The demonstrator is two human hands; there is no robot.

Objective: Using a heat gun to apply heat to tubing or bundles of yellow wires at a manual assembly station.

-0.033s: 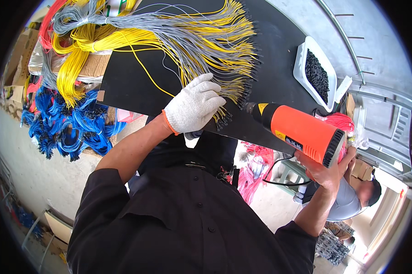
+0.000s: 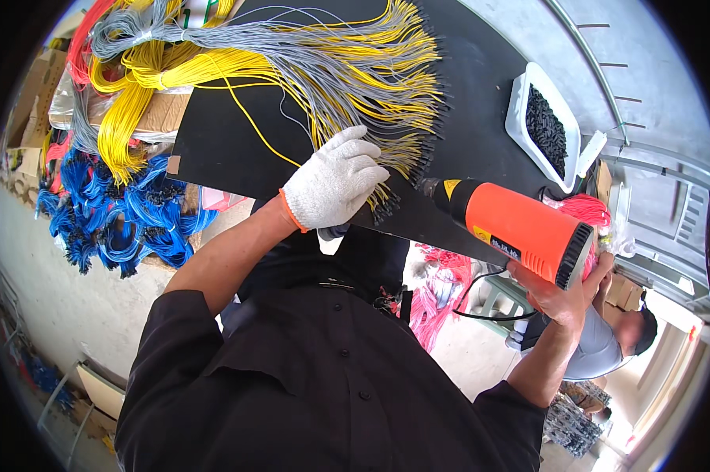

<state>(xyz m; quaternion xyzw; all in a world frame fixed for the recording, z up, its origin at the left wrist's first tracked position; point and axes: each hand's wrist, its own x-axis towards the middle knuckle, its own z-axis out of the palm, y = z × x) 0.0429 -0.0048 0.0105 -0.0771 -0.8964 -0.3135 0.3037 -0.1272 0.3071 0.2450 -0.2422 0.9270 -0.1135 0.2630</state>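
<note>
My left hand (image 2: pixel 335 179), in a white knit glove with an orange cuff, lies over the near side of a fanned bundle of grey and yellow wires (image 2: pixel 331 67). Its fingers are slightly bent and apart, touching the wires. Black sleeves (image 2: pixel 437 102) cap the wire ends along the right edge of the fan. Bare, my right hand (image 2: pixel 555 295) is closed on an orange heat gun (image 2: pixel 520 224) with a black nozzle. The nozzle points left at the nearest wire ends, a short way from them. Its handle is mostly hidden.
The wires lie on a black table (image 2: pixel 481 86). A white tray (image 2: pixel 516 118) of short black tubes stands at the right. Blue wire bundles (image 2: pixel 127 212) are at the left, pink ones (image 2: pixel 441 295) below the table. A person in grey (image 2: pixel 603 338) sits at the right, beyond a black cord (image 2: pixel 469 303).
</note>
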